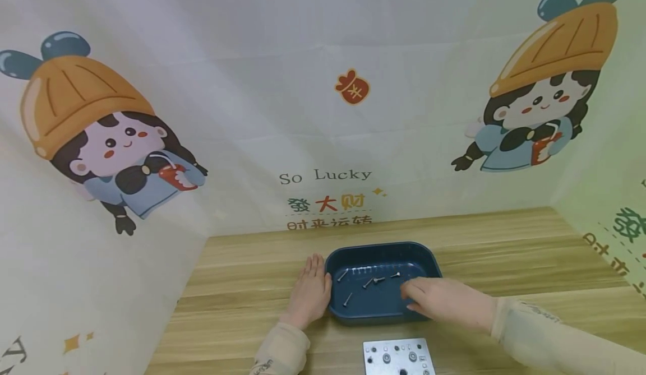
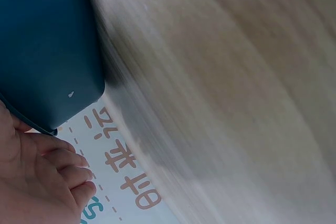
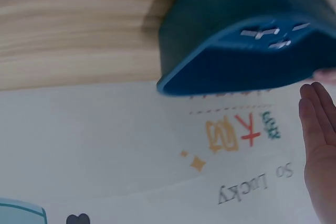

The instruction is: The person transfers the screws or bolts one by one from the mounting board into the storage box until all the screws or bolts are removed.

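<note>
A dark blue tray (image 1: 383, 312) with rounded corners stands on the wooden table. Several metal screws (image 1: 367, 283) lie scattered on its floor; some screws (image 3: 260, 33) also show in the right wrist view. My left hand (image 1: 310, 294) rests against the tray's left side, its fingers fairly straight and its thumb by the rim. In the left wrist view, that hand (image 2: 42, 174) touches the tray's edge. Bent fingers of my right hand (image 1: 434, 299) reach down over the tray's right part. Whether they pinch anything is hidden.
A silver metal plate (image 1: 397, 357) with holes and round fittings lies just in front of the tray, cut off by the lower frame edge. Printed cloth walls (image 1: 323, 139) enclose the wooden table (image 1: 242, 291) at the back and sides.
</note>
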{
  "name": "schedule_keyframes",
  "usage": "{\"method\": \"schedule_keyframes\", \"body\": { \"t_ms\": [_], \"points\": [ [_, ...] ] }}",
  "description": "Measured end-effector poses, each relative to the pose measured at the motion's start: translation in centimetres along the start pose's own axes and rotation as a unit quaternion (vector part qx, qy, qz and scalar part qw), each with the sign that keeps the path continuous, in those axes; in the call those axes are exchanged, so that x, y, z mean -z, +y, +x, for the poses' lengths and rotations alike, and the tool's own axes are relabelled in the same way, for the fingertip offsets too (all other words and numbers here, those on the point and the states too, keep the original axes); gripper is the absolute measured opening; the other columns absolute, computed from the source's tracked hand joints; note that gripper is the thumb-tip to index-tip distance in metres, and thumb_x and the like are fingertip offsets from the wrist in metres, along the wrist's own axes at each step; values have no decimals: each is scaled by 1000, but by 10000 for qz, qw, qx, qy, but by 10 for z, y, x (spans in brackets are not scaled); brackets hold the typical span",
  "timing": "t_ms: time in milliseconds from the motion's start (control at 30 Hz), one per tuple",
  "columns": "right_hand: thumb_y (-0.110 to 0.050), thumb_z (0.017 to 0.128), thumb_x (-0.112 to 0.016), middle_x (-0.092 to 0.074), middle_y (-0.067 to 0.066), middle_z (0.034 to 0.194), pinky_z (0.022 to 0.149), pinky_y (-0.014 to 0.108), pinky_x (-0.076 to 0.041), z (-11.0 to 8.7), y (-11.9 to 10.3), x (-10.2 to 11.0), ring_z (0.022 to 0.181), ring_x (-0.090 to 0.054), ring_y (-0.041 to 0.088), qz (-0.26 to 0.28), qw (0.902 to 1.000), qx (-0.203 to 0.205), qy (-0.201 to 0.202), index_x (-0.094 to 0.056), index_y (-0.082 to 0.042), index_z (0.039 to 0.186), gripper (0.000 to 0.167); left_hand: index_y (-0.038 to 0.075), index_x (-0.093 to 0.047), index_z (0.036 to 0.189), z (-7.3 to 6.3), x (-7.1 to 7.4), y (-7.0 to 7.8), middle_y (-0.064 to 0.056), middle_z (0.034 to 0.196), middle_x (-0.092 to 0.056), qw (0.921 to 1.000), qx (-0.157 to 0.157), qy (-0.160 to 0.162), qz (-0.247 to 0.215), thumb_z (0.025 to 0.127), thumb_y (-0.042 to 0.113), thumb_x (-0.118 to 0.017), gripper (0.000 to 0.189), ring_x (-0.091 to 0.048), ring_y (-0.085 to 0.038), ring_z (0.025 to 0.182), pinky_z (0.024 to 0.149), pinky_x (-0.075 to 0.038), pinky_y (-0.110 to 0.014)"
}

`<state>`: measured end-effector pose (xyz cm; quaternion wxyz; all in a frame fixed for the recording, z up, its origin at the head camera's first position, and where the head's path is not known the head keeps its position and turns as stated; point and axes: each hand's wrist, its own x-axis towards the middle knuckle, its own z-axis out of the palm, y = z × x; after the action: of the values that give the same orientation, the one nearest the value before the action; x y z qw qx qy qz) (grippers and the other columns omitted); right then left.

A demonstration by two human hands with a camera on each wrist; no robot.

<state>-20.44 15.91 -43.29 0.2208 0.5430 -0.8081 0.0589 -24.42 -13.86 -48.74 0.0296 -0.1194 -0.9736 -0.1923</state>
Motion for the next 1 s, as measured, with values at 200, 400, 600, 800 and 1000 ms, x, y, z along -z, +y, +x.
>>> {"method": "schedule_keyframes", "body": {
  "t_ms": [200, 400, 600, 800, 1000],
  "points": [
    [-26, 104, -50, -68, 2, 104, 78, 15, -54, -20, -24, -2, 93, -67, 11, 9, 9995, 270, 144, -60, -10, 103, 19, -14, -35, 146, 0, 0, 1, -30, 154, -32, 10000, 2, 51, 6, 105, 20, -38, 53, -28, -43, 146, 118, -29, -53],
    [-20, 98, -61, -67, 3, 107, 74, 12, -52, -36, -48, -2, 89, -63, 4, 465, 9985, 167, -253, -60, -7, 109, 17, -14, -36, 145, -1, 1, 2, -31, 154, -33, 10000, -10, 69, -46, 105, 20, -38, 53, -29, -44, 146, 118, -29, -54],
    [-38, 101, -54, -68, 7, 120, 78, 21, -58, -46, -70, -6, 98, -66, 8, 1203, 9857, -623, -999, -60, -7, 123, 39, -15, -35, 145, 0, 1, 1, -31, 154, -32, 9999, -20, 77, -64, 105, 19, -37, 53, -28, -44, 146, 119, -28, -54],
    [-51, 100, -48, -67, 9, 122, 77, 23, -59, -51, -81, -11, 96, -66, 9, 1692, 9688, -1270, -1289, -59, -18, 110, 35, -14, -35, 146, 0, -1, 0, -31, 154, -31, 9999, -28, 61, -96, 104, 20, -37, 54, -27, -45, 146, 119, -27, -54],
    [-47, 100, -51, -69, 10, 118, 76, 23, -59, -57, -82, -21, 99, -68, 14, 1263, 9828, -955, -949, -59, -19, 104, 29, -14, -35, 146, 0, -1, -1, -31, 154, -31, 9999, -8, 73, -95, 105, 21, -36, 53, -27, -44, 146, 119, -27, -54]
  ]
}}
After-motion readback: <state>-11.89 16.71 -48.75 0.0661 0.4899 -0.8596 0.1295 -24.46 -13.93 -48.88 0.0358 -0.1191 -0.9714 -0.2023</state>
